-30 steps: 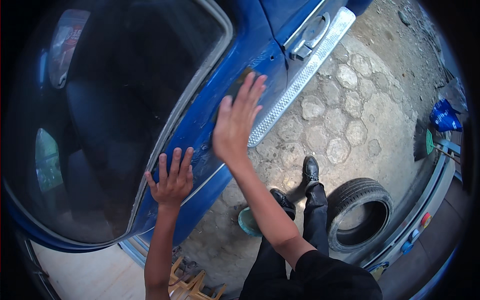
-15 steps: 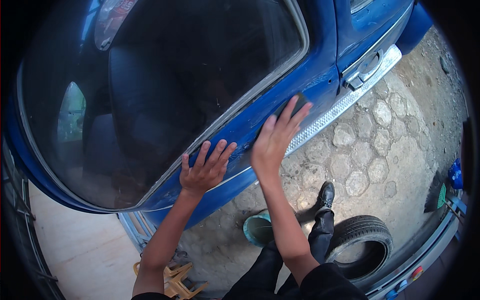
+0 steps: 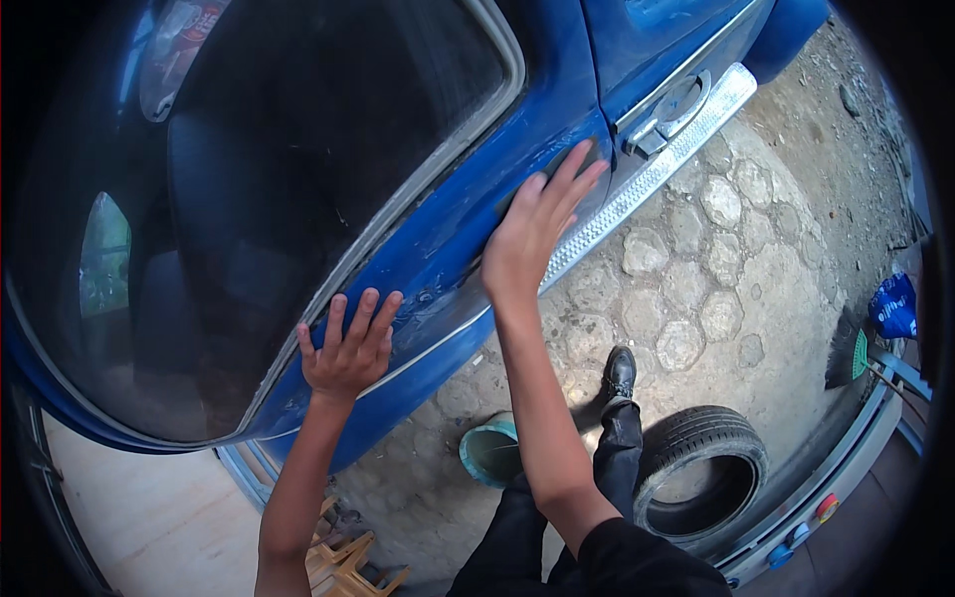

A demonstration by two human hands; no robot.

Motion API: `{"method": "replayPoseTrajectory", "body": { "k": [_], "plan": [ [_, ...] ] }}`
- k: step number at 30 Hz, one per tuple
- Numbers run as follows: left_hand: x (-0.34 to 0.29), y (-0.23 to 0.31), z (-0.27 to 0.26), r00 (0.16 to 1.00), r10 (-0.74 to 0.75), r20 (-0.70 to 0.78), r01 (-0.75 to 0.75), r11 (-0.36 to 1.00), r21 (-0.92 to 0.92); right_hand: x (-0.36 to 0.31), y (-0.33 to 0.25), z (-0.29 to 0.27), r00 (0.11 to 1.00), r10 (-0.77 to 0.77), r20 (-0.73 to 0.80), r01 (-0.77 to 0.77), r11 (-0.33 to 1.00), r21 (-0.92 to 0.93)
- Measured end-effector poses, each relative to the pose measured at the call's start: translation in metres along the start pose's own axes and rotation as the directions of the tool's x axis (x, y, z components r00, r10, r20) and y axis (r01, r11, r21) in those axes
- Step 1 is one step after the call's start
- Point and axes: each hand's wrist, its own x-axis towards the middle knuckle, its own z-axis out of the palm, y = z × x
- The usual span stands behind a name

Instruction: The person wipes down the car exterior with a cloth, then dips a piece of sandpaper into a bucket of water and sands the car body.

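Note:
The blue car door [image 3: 418, 239] slopes beneath both of my hands, its paint scuffed and looking wet in places. My left hand [image 3: 348, 353] rests flat on the panel just below the window trim, fingers spread and holding nothing. Farther along the door, toward the handle, my right hand [image 3: 522, 239] presses a dark flat pad [image 3: 596, 152] against the paint. Most of the pad is hidden under the fingers and palm, so its exact kind cannot be told. The chrome door handle [image 3: 649, 141] sits just beyond the right fingertips.
A ribbed metal running board [image 3: 662, 169] juts out below the door. On the stone-patterned floor stand a teal bucket [image 3: 490, 453] and a tire [image 3: 701, 468], close to my legs. A yellow stool [image 3: 348, 567] is at the lower left; a green broom [image 3: 858, 353] lies at the right.
My view has shifted, so the car sits farther left. My right hand has slid with the pad along the door toward the handle. My left hand stays flat on the panel.

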Motion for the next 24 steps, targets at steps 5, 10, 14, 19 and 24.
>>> {"method": "replayPoseTrajectory", "body": {
  "k": [5,10,14,19,24],
  "plan": [
    [-0.003,0.006,0.003,1.000,0.000,0.003,0.000,1.000,-0.002,-0.047,0.004,0.007,0.997,-0.071,0.034,0.073,0.993,-0.091],
    [-0.002,0.004,-0.001,1.000,-0.002,0.016,0.002,1.000,0.004,0.016,0.000,-0.001,0.995,-0.045,-0.092,0.046,0.999,0.010],
    [-0.004,0.007,0.002,1.000,-0.015,0.004,0.016,1.000,-0.013,-0.049,0.020,0.005,0.990,-0.087,0.110,0.102,0.984,-0.148],
    [-0.005,0.002,0.004,1.000,-0.004,0.019,0.003,1.000,0.016,0.023,0.007,-0.018,0.999,0.043,-0.018,-0.043,0.999,0.018],
    [-0.005,0.006,0.004,1.000,-0.008,0.008,0.008,1.000,0.001,-0.052,0.024,0.001,0.988,-0.135,0.077,0.141,0.987,-0.078]
  ]
}}
